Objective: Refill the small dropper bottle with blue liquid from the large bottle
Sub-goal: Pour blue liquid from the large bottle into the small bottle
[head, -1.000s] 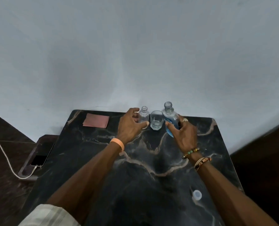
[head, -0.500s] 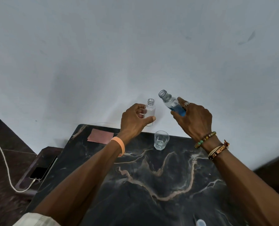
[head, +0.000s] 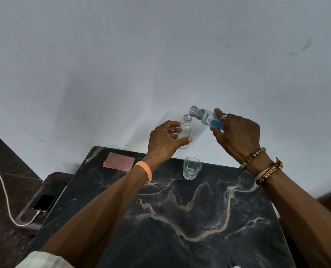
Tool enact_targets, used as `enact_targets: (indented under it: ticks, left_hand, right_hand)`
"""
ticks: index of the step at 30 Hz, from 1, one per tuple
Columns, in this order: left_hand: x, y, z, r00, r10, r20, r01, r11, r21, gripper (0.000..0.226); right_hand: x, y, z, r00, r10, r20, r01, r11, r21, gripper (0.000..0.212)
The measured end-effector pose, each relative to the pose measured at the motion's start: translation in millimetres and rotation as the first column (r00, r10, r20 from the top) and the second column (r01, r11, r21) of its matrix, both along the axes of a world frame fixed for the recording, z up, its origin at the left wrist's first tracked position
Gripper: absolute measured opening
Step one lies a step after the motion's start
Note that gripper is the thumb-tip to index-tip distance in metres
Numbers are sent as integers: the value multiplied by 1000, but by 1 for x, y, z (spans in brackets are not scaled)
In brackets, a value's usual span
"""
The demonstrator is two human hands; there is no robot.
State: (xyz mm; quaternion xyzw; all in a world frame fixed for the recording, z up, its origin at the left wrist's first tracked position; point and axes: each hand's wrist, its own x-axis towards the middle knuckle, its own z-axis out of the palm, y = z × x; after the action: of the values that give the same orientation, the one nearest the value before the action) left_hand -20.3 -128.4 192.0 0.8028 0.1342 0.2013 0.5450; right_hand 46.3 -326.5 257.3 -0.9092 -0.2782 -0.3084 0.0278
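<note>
My left hand [head: 165, 139] grips the small clear dropper bottle [head: 186, 130], uncapped and upright, lifted above the far edge of the table. My right hand [head: 238, 134] holds the large clear bottle [head: 206, 118] with blue liquid in it. That bottle is tilted left, its open mouth just above and to the right of the small bottle's neck. The blue liquid sits low in the tilted body, short of the neck. No stream shows between the two mouths.
A small glass [head: 191, 168] with a little clear liquid stands on the black marble table [head: 180, 219] below the bottles. A pink card [head: 119, 161] lies at the far left corner. A phone [head: 46, 203] on a white cable rests on a low ledge to the left. The wall is close behind.
Both hands have lifted the bottles off the table. The large bottle has tipped further left and its mouth has come close to the small bottle's neck.
</note>
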Motion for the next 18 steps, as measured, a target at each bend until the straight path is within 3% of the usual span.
enact_targets:
  ticks: [18]
  left_hand:
    - [3, 2, 0, 1000, -5, 9, 5, 1000, 4, 53]
  right_hand:
    - [-2, 1, 11, 999, -6, 44, 10, 996, -88, 47]
